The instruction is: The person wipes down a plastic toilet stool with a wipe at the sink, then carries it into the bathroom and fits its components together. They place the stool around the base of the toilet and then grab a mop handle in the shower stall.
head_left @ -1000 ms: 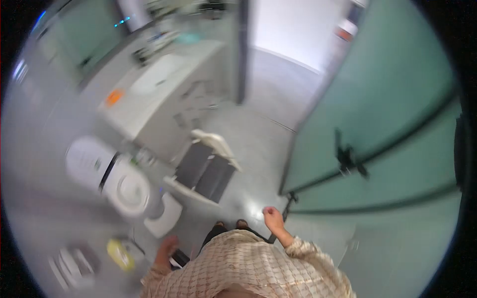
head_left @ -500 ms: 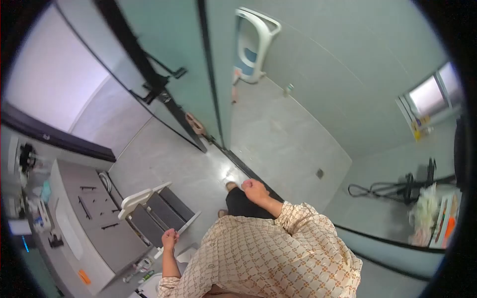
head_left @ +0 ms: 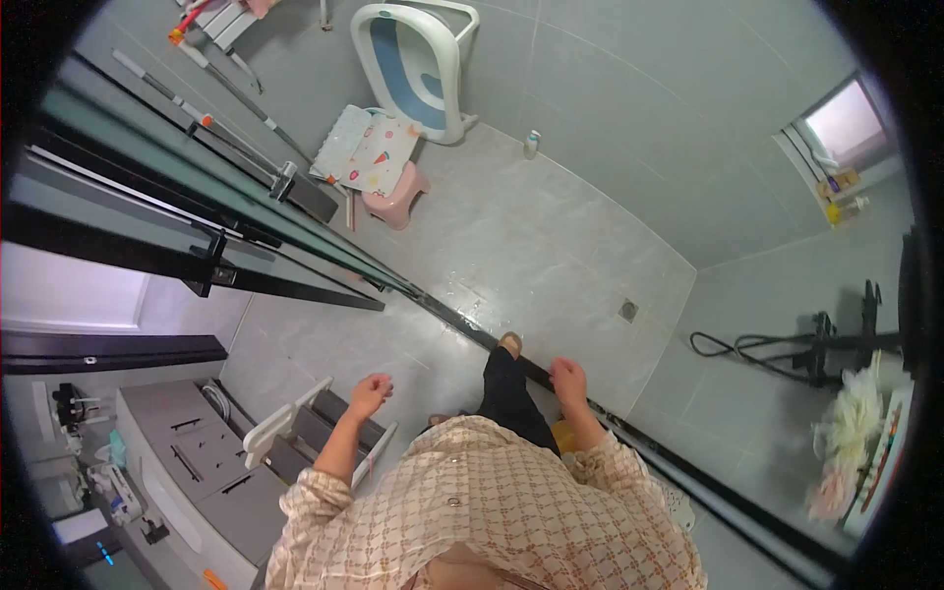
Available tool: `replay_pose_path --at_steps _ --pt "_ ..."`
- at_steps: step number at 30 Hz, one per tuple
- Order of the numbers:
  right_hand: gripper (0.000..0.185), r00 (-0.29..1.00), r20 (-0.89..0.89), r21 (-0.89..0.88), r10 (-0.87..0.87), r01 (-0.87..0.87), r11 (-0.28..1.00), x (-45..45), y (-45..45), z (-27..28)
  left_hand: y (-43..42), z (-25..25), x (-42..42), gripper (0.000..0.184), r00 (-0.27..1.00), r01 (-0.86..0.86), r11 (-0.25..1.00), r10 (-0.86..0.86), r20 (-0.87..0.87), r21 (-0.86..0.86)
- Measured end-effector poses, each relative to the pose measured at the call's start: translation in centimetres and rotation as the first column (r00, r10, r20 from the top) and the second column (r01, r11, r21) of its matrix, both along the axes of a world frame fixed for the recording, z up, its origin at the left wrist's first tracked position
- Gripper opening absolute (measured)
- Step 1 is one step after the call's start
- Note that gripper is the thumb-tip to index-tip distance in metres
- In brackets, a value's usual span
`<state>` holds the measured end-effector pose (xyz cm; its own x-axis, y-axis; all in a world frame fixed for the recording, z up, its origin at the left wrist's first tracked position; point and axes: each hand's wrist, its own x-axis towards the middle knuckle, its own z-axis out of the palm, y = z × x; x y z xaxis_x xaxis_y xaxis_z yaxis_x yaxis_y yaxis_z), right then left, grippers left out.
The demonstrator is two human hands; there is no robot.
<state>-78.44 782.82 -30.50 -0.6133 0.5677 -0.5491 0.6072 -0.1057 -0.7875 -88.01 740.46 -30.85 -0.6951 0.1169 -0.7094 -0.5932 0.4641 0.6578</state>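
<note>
My left hand (head_left: 371,394) hangs in the air near the white and grey folding stool (head_left: 305,423), its fingers loosely bent and slightly apart, with nothing in them. Over the dark threshold rail (head_left: 462,324) is my right hand (head_left: 567,382), fingers curled together and nothing visible in it. One of my feet (head_left: 510,343), in a tan shoe, is at the rail. Neither hand touches an object.
Beyond the rail are a pink stool (head_left: 396,200), a white and blue folded tub (head_left: 411,74), a bottle (head_left: 532,145) and a floor drain (head_left: 627,310). Glass door panels with black frames stand at left. A grey vanity cabinet (head_left: 187,442) is lower left; a coiled black hose hangs right.
The view has turned from the toilet and vanity towards the shower area. One foot has moved forward to the rail. Both hands have shifted ahead of my body, still holding nothing visible.
</note>
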Motion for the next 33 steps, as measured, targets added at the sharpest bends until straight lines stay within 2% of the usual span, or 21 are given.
replay_pose_path --at_steps 2,4,6,8,10,11,13,15,18,21,22,24,26,28,30,31,32,33 --pt "0.029 0.996 0.058 -0.065 -0.064 0.068 0.996 -0.6 2.7 1.2 2.9 -1.6 -3.7 0.026 0.993 0.111 0.993 -0.109 -0.039 0.049" --pt "0.034 0.989 0.108 -0.031 -0.097 0.101 0.994 -0.2 6.0 -0.7 6.4 -2.0 -7.3 0.026 0.973 0.190 0.982 -0.185 -0.139 0.022" --pt "0.033 0.982 0.128 -0.085 -0.141 0.152 0.985 -0.9 8.1 0.1 9.2 -3.2 -10.7 0.024 0.951 0.238 0.971 -0.238 -0.196 -0.023" --pt "0.031 0.966 0.153 -0.108 -0.208 0.225 0.968 -1.5 9.6 1.0 12.1 -1.8 -13.7 0.024 0.839 0.354 0.895 -0.432 -0.330 -0.271" --pt "0.028 0.939 0.179 -0.109 -0.293 0.314 0.943 -2.1 10.5 1.3 14.4 0.7 -16.3 0.026 0.691 0.389 0.744 -0.626 -0.362 -0.543" --pt "0.028 0.947 0.154 -0.142 -0.282 0.304 0.942 -2.1 11.0 1.0 15.3 2.1 -17.3 0.027 0.615 0.375 0.635 -0.716 -0.332 -0.675" --pt "0.029 0.955 0.111 -0.197 -0.276 0.293 0.936 -1.4 12.1 0.4 16.2 4.7 -20.2 0.028 0.407 0.391 0.277 -0.907 -0.105 -0.878" --pt "0.029 0.959 0.103 -0.169 -0.265 0.280 0.945 -0.7 12.4 -0.3 14.5 4.6 -22.7 0.035 0.232 0.302 0.090 -0.973 -0.018 -0.949" --pt "0.029 0.949 0.143 -0.155 -0.281 0.302 0.941 -0.5 12.2 -0.3 12.5 4.4 -23.8 0.035 0.154 0.142 -0.090 -0.982 0.112 -0.986" --pt "0.031 0.934 0.189 -0.143 -0.303 0.332 0.932 -0.4 12.0 0.8 12.1 3.3 -23.9 0.038 0.158 0.228 -0.167 -0.966 0.205 -0.959" --pt "0.031 0.929 0.194 -0.135 -0.315 0.343 0.929 -0.7 11.9 1.6 12.3 3.4 -24.2 0.036 0.201 0.237 -0.149 -0.959 0.199 -0.960" --pt "0.038 0.955 0.096 -0.150 -0.280 0.292 0.945 -2.2 12.0 4.0 12.9 3.7 -24.4 0.033 0.278 0.259 -0.109 -0.943 0.182 -0.960" --pt "0.032 0.972 -0.092 -0.195 -0.217 0.196 0.961 -8.6 11.5 12.4 13.2 3.8 -24.9 0.033 0.350 0.275 -0.085 -0.919 0.182 -0.958" --pt "0.037 0.934 -0.355 -0.206 -0.041 -0.035 0.978 -13.9 11.1 21.9 13.0 4.0 -25.5 0.033 0.396 0.290 -0.085 -0.896 0.200 -0.953" --pt "0.039 0.747 -0.641 -0.167 0.174 -0.357 0.919 -16.4 11.2 29.8 12.8 4.3 -26.1 0.033 0.433 0.298 -0.093 -0.874 0.222 -0.950" --pt "0.058 0.663 -0.725 -0.250 0.185 -0.505 0.826 -17.7 10.9 34.4 13.0 4.7 -26.3 0.033 0.451 0.312 -0.093 -0.861 0.234 -0.945" --pt "0.077 0.512 -0.855 -0.305 0.085 -0.628 0.716 -18.0 10.8 35.3 13.2 5.3 -26.5 0.033 0.471 0.326 -0.092 -0.847 0.246 -0.941" --pt "0.075 0.411 -0.911 -0.310 0.028 -0.728 0.612 -18.1 10.5 36.2 13.3 5.8 -26.7 0.033 0.492 0.339 -0.090 -0.832 0.258 -0.936"
